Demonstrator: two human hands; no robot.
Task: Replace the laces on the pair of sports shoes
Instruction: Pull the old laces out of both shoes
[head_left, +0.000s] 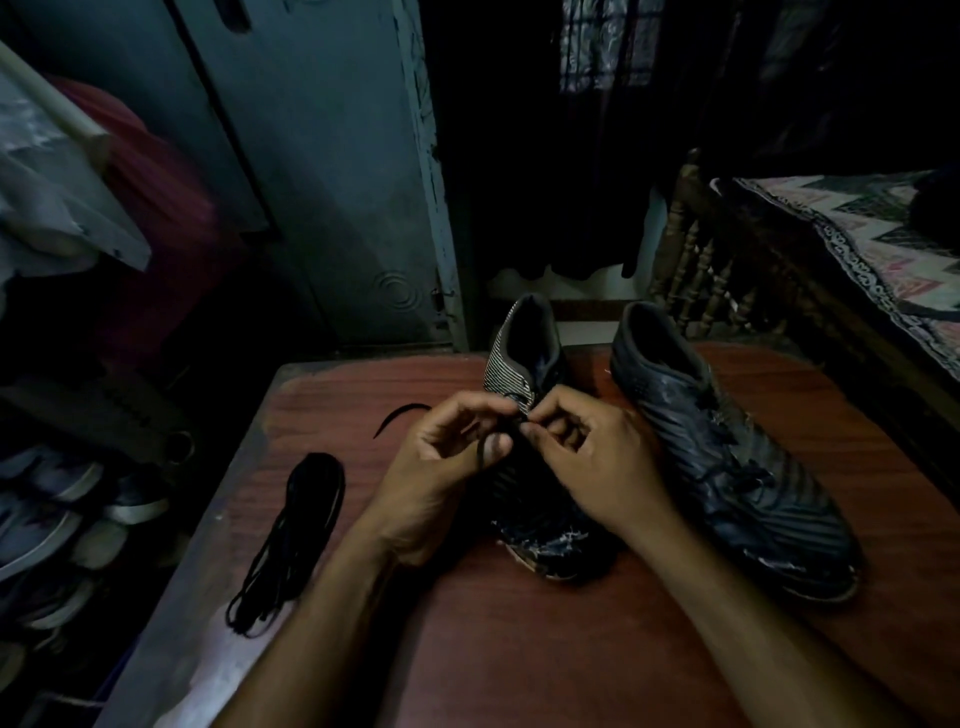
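Both my hands meet over the near shoe on the reddish wooden table. My left hand pinches a black lace between thumb and fingers, and my right hand pinches at the eyelets just beside it. The second shoe lies to the right, still laced. A bundled black lace lies on the table to the left, and another lace end curls behind my left hand.
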